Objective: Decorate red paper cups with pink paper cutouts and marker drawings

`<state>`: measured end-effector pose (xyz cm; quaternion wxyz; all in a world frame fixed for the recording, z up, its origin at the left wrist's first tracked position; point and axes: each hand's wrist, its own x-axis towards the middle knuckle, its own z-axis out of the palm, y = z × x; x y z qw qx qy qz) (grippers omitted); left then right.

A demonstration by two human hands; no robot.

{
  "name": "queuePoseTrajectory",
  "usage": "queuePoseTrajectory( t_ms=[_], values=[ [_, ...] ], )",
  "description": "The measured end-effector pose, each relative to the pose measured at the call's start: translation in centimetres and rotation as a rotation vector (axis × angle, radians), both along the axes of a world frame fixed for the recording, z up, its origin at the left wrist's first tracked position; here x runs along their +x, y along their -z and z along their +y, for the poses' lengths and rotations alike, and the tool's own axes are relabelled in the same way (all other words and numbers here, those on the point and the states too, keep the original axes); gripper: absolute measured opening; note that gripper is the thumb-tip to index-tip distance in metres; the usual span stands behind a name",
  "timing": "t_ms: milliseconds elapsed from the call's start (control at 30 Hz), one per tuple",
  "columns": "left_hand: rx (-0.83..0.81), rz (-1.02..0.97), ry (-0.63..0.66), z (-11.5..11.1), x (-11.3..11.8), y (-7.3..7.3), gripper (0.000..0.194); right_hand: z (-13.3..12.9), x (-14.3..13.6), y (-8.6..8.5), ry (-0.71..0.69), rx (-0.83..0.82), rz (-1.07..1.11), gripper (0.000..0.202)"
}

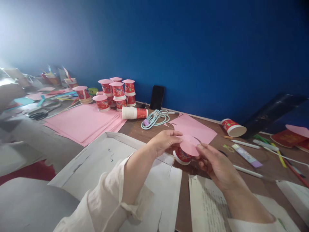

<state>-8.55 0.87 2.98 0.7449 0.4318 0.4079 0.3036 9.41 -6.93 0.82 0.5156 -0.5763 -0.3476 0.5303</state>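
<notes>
Blue wall (pixel 193 51) behind, both hands (pixel 163 142) (pixel 217 166) hold a pink disc (pixel 189 145).

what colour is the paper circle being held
The paper circle is pink, clearest in the head view.

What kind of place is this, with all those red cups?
It's probably a craft room or workshop. The clues are a pink paper circle, stacked red cups with pink tops, and scissors.

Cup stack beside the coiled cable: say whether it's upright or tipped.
Tipped: the cup stack lies on its side, its white rims in a sideways row.
</notes>
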Motion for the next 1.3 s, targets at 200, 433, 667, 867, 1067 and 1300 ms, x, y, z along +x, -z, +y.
queuePoseTrajectory(
  t_ms=[200, 433, 667, 867, 1067, 1300],
  values=[
    [-0.015, -0.002, -0.006, 0.1, 0.1, 0.2, 0.030, 0.0, 0.1, 0.3, 0.017, 0.037, -0.074, 0.037],
    [-0.030, -0.017, -0.036, -0.1, 0.4, 0.3, 0.026, -0.1, 0.4, 0.3, 0.019, 0.035, -0.120, 0.043],
    [-0.022, -0.010, -0.012, -0.1, 0.3, 0.3, 0.028, -0.3, 0.2, 0.4, 0.011, 0.022, -0.132, 0.051],
    [0.002, -0.021, 0.008, 0.1, 0.4, 0.7, 0.028, -0.2, -0.4, 0.1, 0.003, 0.023, -0.123, 0.052],
    [0.050, -0.031, 0.051, 0.1, 0.3, 0.9, 0.040, -0.3, -0.7, -0.3, 0.013, -0.001, -0.099, 0.054],
    [0.021, -0.045, 0.013, -0.1, 0.3, 0.7, 0.048, -0.4, -0.7, -0.2, 0.045, -0.003, -0.106, 0.052]
  ],
)
